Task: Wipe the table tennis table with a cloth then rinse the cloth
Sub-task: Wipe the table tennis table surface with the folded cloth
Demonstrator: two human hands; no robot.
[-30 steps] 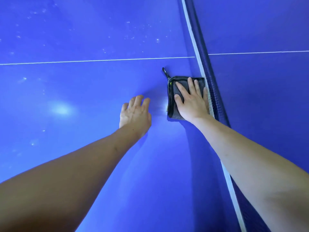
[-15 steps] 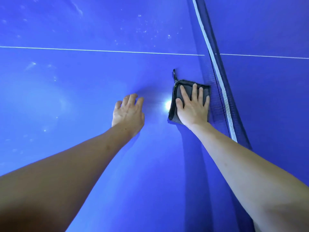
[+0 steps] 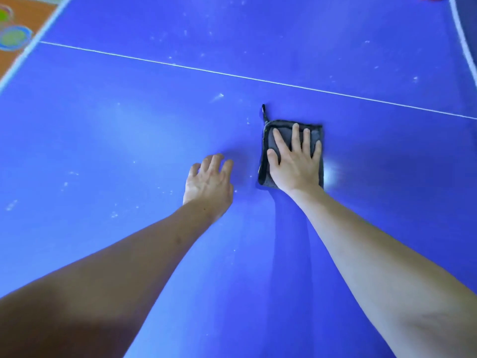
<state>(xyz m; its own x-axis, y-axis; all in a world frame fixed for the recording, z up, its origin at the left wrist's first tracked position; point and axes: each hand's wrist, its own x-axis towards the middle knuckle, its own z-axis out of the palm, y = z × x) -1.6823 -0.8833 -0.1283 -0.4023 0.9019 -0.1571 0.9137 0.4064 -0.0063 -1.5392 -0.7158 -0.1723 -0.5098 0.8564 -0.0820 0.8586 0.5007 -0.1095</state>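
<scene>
While its fingers lie spread and straight, the right hand [image 3: 295, 161] presses flat on the folded grey cloth [image 3: 313, 135], which lies directly under the palm on the blue bench [image 3: 361, 228], its edges showing on all sides and a small dark loop [image 3: 263, 111] sticking out at the far left corner. Just beside it, the left hand [image 3: 209, 183] rests on the bare bench, fingers loosely bent, apart from the cloth. Pale specks, perhaps dust, dot the surface beyond a thin white line [image 3: 180, 65].
</scene>
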